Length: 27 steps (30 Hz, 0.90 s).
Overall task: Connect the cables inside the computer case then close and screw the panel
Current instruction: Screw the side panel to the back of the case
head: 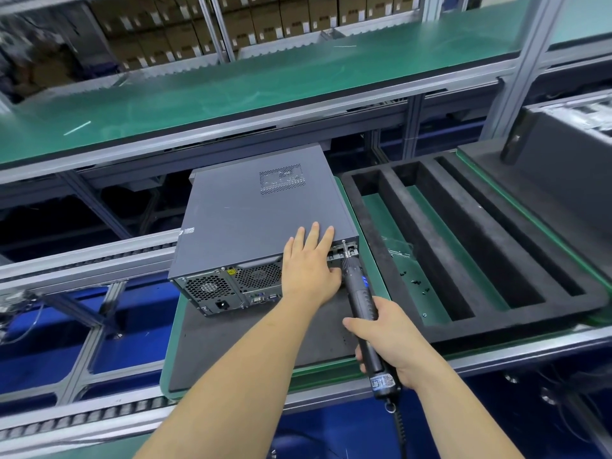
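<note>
While the left hand [309, 266] lies flat on the panel [251, 213] and the right hand [387, 342] grips the screwdriver [362, 303], a tilted bit could slip off the screw.

I am looking at a grey computer case [251, 213] whose side panel [265, 207] is showing a rectangular patch of small perforated holes [282, 179]. Its rear is showing silver metal with round honeycomb fan grilles [258, 274] and a yellow warning sticker [230, 271]. I am holding a black electric screwdriver [362, 303] that is glowing with a small blue mark, and its bit is shining silver. A green mat [374, 260] is bordering a dark grey pad [251, 346]. The slotted foam tray [463, 233] is looking black, with tiny dark specks, possibly screws [415, 283], scattered on green. Brown cartons [265, 18] are lining the shelves.
</note>
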{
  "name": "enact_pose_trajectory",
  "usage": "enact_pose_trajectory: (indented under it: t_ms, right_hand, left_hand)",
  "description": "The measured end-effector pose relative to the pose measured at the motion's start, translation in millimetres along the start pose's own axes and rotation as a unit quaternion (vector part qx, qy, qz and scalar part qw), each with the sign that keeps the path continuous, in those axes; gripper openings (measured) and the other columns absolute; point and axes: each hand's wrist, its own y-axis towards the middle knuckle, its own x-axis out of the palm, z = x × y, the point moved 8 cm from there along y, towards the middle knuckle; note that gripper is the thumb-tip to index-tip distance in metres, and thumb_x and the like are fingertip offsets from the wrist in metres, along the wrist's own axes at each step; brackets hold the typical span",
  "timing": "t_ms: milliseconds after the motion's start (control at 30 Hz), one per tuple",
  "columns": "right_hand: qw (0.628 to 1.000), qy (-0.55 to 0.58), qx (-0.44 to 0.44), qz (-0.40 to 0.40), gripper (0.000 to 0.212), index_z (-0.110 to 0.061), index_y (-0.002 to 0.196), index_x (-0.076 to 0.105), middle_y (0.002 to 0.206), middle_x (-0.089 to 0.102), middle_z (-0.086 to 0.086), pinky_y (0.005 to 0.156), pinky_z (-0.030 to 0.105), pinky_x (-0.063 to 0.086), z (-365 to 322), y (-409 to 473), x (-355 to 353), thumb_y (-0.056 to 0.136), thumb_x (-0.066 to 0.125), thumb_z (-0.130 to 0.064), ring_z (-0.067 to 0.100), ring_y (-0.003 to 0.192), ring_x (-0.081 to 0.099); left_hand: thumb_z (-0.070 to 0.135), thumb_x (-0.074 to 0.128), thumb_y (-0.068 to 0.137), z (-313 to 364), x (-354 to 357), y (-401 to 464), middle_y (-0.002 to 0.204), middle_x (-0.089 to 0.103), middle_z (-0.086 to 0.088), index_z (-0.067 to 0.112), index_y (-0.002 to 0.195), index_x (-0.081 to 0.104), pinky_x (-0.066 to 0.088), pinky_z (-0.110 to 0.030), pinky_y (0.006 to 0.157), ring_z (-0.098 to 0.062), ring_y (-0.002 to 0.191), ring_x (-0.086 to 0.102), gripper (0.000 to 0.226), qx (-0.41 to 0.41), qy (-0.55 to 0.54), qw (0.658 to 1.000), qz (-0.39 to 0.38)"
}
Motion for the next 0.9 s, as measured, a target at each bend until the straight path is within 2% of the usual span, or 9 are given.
enact_pose_trajectory:
  t_ms: [233, 367, 500, 567, 633, 700, 767, 800, 900]
  right_hand:
    - [0.999, -0.044, -0.007, 0.025, 0.022, -0.015, 0.104, 0.054, 0.078, 0.058, 0.014, 0.048, 0.037, 0.055, -4.8, -1.5, -1.7, 0.088, 0.069, -0.017, 0.021, 0.05, 0.06]
    - [0.99, -0.115, -0.032, 0.08, 0.017, -0.018, 0.101, 0.053, 0.092, 0.061, 0.017, 0.064, 0.043, 0.054, -6.0, -3.9, 0.6, 0.089, 0.064, -0.024, 0.026, 0.065, 0.056]
    - [0.997, -0.054, -0.009, 0.062, 0.015, -0.015, 0.099, 0.054, 0.081, 0.054, 0.011, 0.051, 0.034, 0.052, 13.3, -15.5, 2.0, 0.092, 0.063, -0.024, 0.024, 0.054, 0.057]
    - [0.998, -0.028, -0.001, 0.056, 0.014, -0.018, 0.1, 0.056, 0.079, 0.056, 0.01, 0.052, 0.034, 0.054, 26.6, -20.8, -0.5, 0.094, 0.065, -0.027, 0.023, 0.053, 0.059]
    - [0.999, -0.012, -0.001, 0.044, 0.013, -0.02, 0.098, 0.058, 0.081, 0.06, 0.009, 0.057, 0.037, 0.057, 37.2, -19.7, -3.0, 0.095, 0.066, -0.03, 0.024, 0.061, 0.061]
    - [1.0, 0.009, 0.005, 0.025, 0.013, -0.021, 0.097, 0.061, 0.079, 0.063, 0.007, 0.06, 0.037, 0.055, 46.3, -14.0, 0.2, 0.096, 0.065, -0.034, 0.022, 0.064, 0.063]
    - [1.0, -0.005, 0.008, 0.01, 0.011, -0.026, 0.096, 0.064, 0.08, 0.067, 0.001, 0.068, 0.036, 0.052, 54.3, -7.3, 10.8, 0.096, 0.064, -0.038, 0.019, 0.072, 0.065]
    - [1.0, -0.013, 0.007, -0.001, 0.011, -0.028, 0.096, 0.065, 0.082, 0.067, 0.0, 0.071, 0.036, 0.05, 58.6, -4.8, 19.9, 0.095, 0.064, -0.039, 0.019, 0.075, 0.065]
    - [0.999, -0.042, 0.003, -0.028, 0.013, -0.029, 0.101, 0.063, 0.088, 0.066, -0.001, 0.073, 0.035, 0.048, 74.5, -5.5, 56.0, 0.096, 0.062, -0.041, 0.02, 0.081, 0.064]
  left_hand:
    - [0.037, 0.053, 0.088, 0.4, 2.1, 0.1, 0.167, 0.009, 0.002, 0.034, 0.157, 0.013, 0.003, -0.042, 0.124, -0.028, 0.153, 0.004, 0.08, 0.001, 0.01, 1.0, -0.003]
    - [0.037, 0.053, 0.086, -0.7, 2.6, -0.1, 0.167, 0.008, 0.002, 0.034, 0.157, 0.012, 0.001, -0.041, 0.124, -0.027, 0.153, 0.002, 0.083, 0.003, 0.003, 1.0, -0.004]
    - [0.034, 0.051, 0.086, 1.0, 3.3, -0.6, 0.167, 0.005, 0.003, 0.034, 0.158, 0.011, -0.004, -0.04, 0.124, -0.025, 0.153, -0.001, 0.083, -0.001, -0.012, 1.0, -0.002]
    - [0.029, 0.049, 0.088, 1.8, -0.9, -2.5, 0.167, 0.009, 0.003, 0.031, 0.158, 0.017, -0.005, -0.039, 0.124, -0.023, 0.153, 0.0, 0.077, 0.008, -0.046, 0.999, 0.006]
    - [0.022, 0.048, 0.092, -2.1, -1.0, -19.3, 0.164, 0.019, 0.006, 0.028, 0.156, 0.028, 0.002, -0.034, 0.124, -0.017, 0.153, 0.005, 0.067, 0.005, -0.169, 0.985, 0.024]
    - [0.019, 0.047, 0.094, -13.0, 9.8, -58.4, 0.156, 0.035, 0.013, 0.026, 0.15, 0.04, 0.013, -0.023, 0.12, -0.009, 0.148, 0.019, 0.058, -0.043, -0.297, 0.953, 0.043]
    - [0.018, 0.049, 0.094, -30.0, 26.1, -106.1, 0.141, 0.049, 0.016, 0.025, 0.142, 0.051, 0.021, -0.009, 0.11, -0.006, 0.137, 0.035, 0.049, -0.121, -0.328, 0.934, 0.071]
    - [0.016, 0.05, 0.094, -40.6, 34.6, -126.9, 0.135, 0.053, 0.015, 0.023, 0.138, 0.055, 0.026, -0.009, 0.106, -0.008, 0.132, 0.04, 0.045, -0.163, -0.329, 0.927, 0.079]
    - [0.014, 0.051, 0.093, -83.7, 48.3, -174.6, 0.125, 0.061, 0.006, 0.02, 0.129, 0.06, 0.045, -0.034, 0.102, -0.016, 0.119, 0.052, 0.038, -0.275, -0.312, 0.905, 0.084]
